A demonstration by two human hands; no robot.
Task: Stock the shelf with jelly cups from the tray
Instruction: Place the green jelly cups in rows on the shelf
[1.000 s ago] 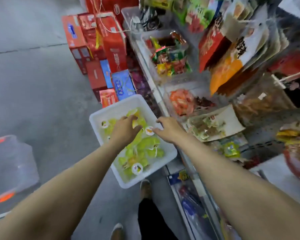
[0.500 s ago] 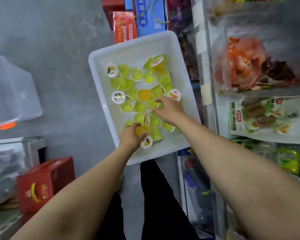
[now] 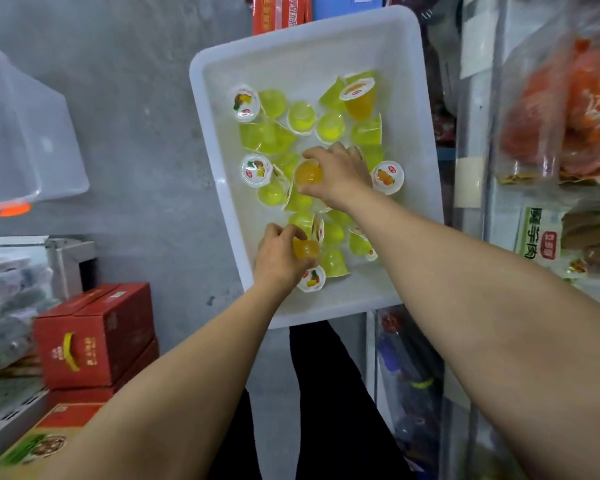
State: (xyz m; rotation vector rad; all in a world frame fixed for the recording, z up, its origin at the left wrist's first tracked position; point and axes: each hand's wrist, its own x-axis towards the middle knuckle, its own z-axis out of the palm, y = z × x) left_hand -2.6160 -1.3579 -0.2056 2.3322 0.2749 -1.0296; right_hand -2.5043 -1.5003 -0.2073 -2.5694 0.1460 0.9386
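Since half a second ago, right hand (image 3: pixel 340 174) shifted from the tray's right side toward its middle, now curled round an orange jelly cup (image 3: pixel 308 173). Left to right: left hand (image 3: pixel 280 258), near the white tray's (image 3: pixel 201 109) near-left corner, fingers wrapped round another orange cup (image 3: pixel 306 249); green cups (image 3: pixel 267 136) heaped across the tray's middle; shelf (image 3: pixel 471 140) beyond the tray's right edge. Picking step seemingly under way; next, lifting both cups clear and carrying rightward to the shelf. Both forearms stretched forward, palms down.
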